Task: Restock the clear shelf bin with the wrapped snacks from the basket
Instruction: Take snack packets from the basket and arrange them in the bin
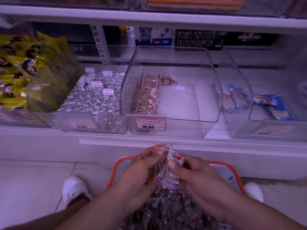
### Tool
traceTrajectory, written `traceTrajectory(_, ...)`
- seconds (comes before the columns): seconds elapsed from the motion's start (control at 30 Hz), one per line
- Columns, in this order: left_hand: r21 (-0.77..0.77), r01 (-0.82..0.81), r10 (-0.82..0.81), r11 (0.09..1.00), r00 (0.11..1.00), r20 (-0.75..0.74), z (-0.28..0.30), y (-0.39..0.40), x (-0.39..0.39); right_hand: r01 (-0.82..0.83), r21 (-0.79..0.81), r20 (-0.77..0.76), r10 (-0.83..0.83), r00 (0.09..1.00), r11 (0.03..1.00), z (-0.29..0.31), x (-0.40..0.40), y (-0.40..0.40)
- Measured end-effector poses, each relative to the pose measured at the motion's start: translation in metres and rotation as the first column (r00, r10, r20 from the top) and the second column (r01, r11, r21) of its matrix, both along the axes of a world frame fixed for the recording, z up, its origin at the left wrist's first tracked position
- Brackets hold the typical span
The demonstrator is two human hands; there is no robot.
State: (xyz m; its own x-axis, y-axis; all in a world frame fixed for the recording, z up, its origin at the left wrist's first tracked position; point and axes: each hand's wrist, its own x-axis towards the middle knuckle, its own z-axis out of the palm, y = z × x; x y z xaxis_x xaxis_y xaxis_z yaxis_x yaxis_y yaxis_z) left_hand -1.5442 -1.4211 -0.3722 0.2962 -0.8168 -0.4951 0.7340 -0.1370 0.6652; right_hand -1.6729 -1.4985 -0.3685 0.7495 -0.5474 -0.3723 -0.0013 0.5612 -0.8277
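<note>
Above the basket (pixel 235 171), each hand (pixel 141 170) (pixel 197 176) grips wrapped snacks (pixel 167 171).

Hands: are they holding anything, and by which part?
Both grip a bunch of wrapped snacks above the basket: left hand on its left side, right hand on its right.

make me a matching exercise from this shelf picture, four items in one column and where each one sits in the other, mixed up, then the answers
Items:
1. Yellow bags
2. Foil-wrapped pieces
3. Wrapped snacks in a row
4. Blue packets

Places:
A. Clear shelf bin with the 10.80 tag
B. Far left of the shelf
C. Bin at the right
D. Bin just left of the 10.80 bin

Pairs: 1-B, 2-D, 3-A, 4-C
</note>
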Motion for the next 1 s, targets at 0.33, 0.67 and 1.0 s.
traceTrajectory(0.33,0.057,-0.001,-0.01,0.998,0.981,0.191,0.0,0.002,-0.003,0.025,0.033,-0.102,-0.021,0.995,0.999,-0.004,-0.001,-0.009)
traceTrajectory(0.67,-0.023,-0.11,0.112,0.994,0.961,0.252,-0.011,-0.004,-0.023,0.049,0.329,0.018,-0.058,0.998,0.943,-0.005,0.006,0.004)
traceTrajectory(1.0,-0.074,-0.044,0.084,0.996,0.695,0.714,-0.006,0.002,-0.019,-0.231,0.297,0.145,0.195,0.97,0.927,0.01,0.004,-0.004)
